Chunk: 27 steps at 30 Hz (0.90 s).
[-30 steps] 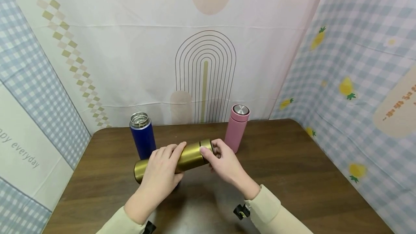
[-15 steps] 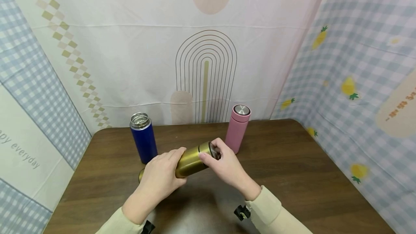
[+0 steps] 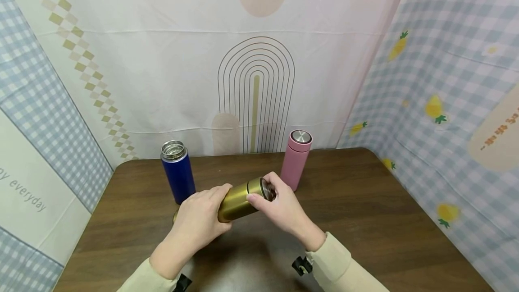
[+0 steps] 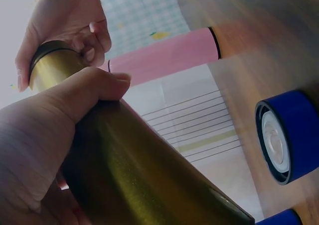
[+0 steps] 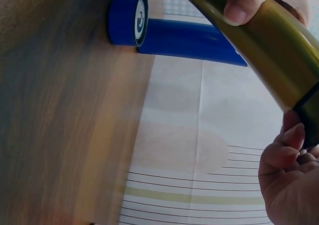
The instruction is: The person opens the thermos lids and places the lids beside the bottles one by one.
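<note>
A gold thermos (image 3: 237,205) is held tilted over the table, its lid end up and to the right. My left hand (image 3: 199,215) grips its body, covering most of the lower part. At the upper end, my right hand (image 3: 284,205) holds the gold lid (image 3: 255,187), thumb on the near side and fingers around the far edge. A dark seam line shows between lid and body. Behind my left hand stands a blue thermos (image 3: 179,179), its steel mouth uncovered. Its blue lid (image 5: 122,18) lies on the table in both wrist views, hidden in the head view.
A pink thermos (image 3: 295,166) with a silver-topped lid stands upright just beyond my right hand. The brown wooden table (image 3: 365,220) ends at a printed white cloth (image 3: 162,80) behind, with a blue checked cloth (image 3: 438,57) on the right.
The gold thermos has tipped so its lid top faces more toward the head camera, and its base has slipped mostly behind my left hand. Both hands keep their hold.
</note>
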Each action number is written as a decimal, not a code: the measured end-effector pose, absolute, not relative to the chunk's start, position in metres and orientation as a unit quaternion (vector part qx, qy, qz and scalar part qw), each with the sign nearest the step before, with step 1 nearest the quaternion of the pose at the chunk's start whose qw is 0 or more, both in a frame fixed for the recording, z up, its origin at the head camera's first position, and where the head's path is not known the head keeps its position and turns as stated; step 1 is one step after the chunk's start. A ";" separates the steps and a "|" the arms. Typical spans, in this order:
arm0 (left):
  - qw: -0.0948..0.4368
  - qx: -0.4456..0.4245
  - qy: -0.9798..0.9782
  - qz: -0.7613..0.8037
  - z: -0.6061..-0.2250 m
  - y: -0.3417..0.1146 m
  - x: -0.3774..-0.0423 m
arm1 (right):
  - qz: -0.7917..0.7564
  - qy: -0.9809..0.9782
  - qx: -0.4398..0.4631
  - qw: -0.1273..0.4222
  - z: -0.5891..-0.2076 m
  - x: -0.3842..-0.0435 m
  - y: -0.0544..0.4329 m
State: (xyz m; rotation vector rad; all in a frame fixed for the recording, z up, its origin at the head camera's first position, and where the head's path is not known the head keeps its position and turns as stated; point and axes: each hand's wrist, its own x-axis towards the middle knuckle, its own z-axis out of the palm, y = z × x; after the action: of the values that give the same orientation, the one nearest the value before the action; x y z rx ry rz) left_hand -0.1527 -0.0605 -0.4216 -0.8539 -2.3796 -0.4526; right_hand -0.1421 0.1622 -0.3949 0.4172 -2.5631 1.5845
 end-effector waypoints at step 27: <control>0.133 -0.322 -0.892 -0.287 -0.430 -0.066 -0.148 | 0.428 -0.841 0.302 0.136 -0.401 -0.143 0.165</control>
State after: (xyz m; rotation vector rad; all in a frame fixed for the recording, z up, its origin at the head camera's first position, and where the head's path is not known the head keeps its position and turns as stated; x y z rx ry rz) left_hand -0.1476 -0.0656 -0.4297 -0.9338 -2.5881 -0.8320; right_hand -0.1427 0.1655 -0.4009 0.8735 -2.4355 1.2378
